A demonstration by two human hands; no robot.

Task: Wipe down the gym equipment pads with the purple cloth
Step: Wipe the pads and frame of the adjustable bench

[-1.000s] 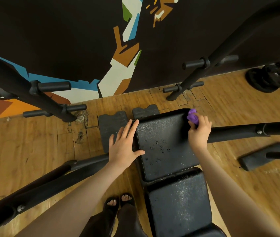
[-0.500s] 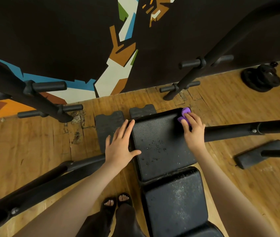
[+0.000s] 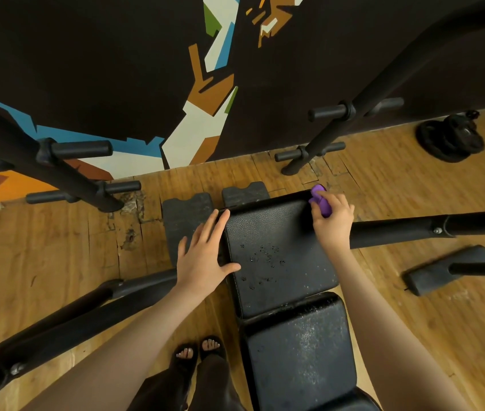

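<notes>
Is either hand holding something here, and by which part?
The right hand grips the bunched purple cloth around its middle; the left hand holds nothing.

Most of the purple cloth hidden inside the right hand; nearest pad cut off by the bottom edge

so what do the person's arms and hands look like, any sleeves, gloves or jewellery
Both forearms are bare as far as the frame shows: no sleeves are visible. The left hand and right hand wear no gloves, and no rings, watch or bracelets show. The fingernails look short; whether they are painted cannot be told.
</notes>
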